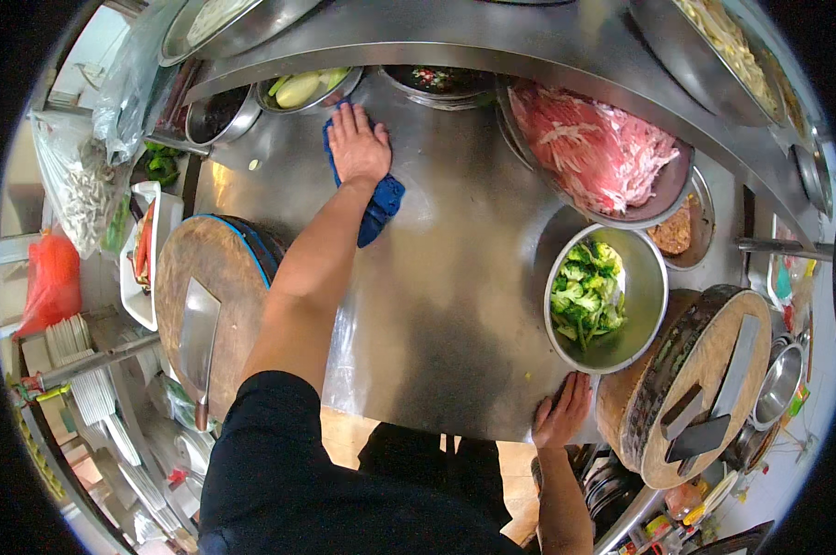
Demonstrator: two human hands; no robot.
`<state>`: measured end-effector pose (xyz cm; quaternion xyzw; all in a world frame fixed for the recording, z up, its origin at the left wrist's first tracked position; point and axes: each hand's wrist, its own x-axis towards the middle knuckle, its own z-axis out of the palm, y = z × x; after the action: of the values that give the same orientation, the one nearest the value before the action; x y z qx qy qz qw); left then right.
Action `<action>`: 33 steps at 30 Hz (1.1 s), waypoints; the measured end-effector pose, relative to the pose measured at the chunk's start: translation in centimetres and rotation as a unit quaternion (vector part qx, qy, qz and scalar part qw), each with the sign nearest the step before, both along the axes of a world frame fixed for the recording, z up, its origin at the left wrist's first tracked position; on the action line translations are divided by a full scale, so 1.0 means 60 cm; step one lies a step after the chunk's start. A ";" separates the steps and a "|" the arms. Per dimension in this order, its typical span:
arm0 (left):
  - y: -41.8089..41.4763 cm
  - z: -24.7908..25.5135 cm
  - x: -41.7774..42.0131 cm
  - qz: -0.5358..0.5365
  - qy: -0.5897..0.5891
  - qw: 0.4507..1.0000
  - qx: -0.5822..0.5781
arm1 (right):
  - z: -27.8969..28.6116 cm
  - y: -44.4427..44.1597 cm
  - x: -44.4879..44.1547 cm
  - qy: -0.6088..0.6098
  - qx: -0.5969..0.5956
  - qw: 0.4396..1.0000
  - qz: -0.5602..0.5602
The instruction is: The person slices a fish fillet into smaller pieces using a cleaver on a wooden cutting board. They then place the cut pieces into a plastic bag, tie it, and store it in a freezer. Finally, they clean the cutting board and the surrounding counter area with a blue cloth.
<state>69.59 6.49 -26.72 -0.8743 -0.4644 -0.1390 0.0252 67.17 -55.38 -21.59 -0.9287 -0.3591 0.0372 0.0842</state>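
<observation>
My left hand (360, 144) lies flat, fingers spread, on a blue cloth (383, 202) at the far left part of the stainless steel table (453, 277). The cloth is bunched and shows on both sides of the hand and wrist. My right hand (562, 409) rests on the table's near edge at the right, just below a steel bowl (643, 312) of broccoli florets (584, 291). It holds nothing that I can see.
A round wooden chopping block (241, 326) with a cleaver (197, 333) stands left; another block (720, 374) with blades stands right. Far right is a large bowl of raw meat (591, 152). A bowl of peeled vegetables (300, 90) sits under the steel shelf (418, 52).
</observation>
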 end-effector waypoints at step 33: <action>-0.555 0.112 -0.351 -0.269 -0.079 0.952 -0.126 | 0.061 -0.404 -0.286 0.251 0.254 0.907 -0.225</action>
<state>48.50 -26.83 -19.98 -0.9489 -0.2267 -0.1498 -0.1604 50.03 -79.61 -17.93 -0.8923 -0.1052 0.1565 0.4101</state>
